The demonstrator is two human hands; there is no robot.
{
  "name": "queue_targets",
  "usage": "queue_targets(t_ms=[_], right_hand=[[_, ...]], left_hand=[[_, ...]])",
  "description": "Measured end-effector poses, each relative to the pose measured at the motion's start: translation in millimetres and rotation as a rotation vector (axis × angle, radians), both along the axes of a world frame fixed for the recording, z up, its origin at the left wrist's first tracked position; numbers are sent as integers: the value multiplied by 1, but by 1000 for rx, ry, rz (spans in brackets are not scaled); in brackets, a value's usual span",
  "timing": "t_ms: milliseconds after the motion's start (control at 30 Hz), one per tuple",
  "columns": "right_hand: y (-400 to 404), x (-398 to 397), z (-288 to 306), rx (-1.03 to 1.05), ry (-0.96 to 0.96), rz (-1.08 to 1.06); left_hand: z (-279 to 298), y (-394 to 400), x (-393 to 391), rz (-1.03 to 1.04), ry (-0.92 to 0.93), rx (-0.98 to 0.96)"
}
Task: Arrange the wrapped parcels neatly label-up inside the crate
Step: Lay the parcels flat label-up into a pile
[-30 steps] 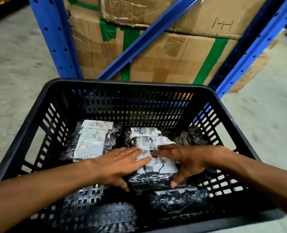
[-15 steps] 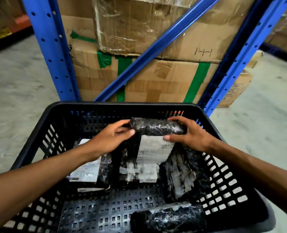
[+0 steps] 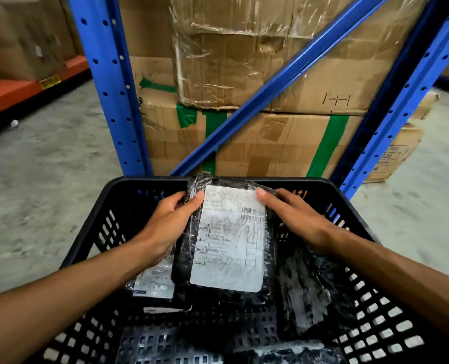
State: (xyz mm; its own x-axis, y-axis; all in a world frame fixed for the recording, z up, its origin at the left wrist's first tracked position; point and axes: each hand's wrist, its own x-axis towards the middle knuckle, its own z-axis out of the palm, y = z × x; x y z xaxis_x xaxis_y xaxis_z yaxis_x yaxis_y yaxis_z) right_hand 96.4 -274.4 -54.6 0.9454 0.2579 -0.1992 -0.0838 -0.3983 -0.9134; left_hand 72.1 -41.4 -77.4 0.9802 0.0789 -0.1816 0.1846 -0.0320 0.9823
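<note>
Black plastic film covers the parcel (image 3: 226, 240), which both hands now hold raised and tilted over the middle of the crate (image 3: 107, 195), its white label (image 3: 230, 240) facing the camera. Half a second ago only its dark edge showed, so it has been turned. The left hand (image 3: 165, 227) and right hand (image 3: 294, 219) have their fingers closed on its upper corners (thumbs on the label). I judge that laying it flat comes next, between the left parcel (image 3: 155, 285) and the right one (image 3: 307, 290).

One head-worn view looks forward and down, close over the crate (image 3: 149, 185), facing blue shelving (image 3: 105, 82).
</note>
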Motion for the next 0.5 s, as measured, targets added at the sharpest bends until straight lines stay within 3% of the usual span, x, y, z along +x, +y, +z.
queue_targets(t_ms=[100,300,400,500], right_hand=[[15,-8,-18,-23,85,116],[69,-13,-44,39,200,183],[102,3,-66,3,195,183],[127,18,-95,-134,148,130]], left_hand=[[-4,12,-2,56,82,6],[-21,50,-5,209,256,319],[-21,65,-5,263,255,596],[-25,68,-5,106,216,812]])
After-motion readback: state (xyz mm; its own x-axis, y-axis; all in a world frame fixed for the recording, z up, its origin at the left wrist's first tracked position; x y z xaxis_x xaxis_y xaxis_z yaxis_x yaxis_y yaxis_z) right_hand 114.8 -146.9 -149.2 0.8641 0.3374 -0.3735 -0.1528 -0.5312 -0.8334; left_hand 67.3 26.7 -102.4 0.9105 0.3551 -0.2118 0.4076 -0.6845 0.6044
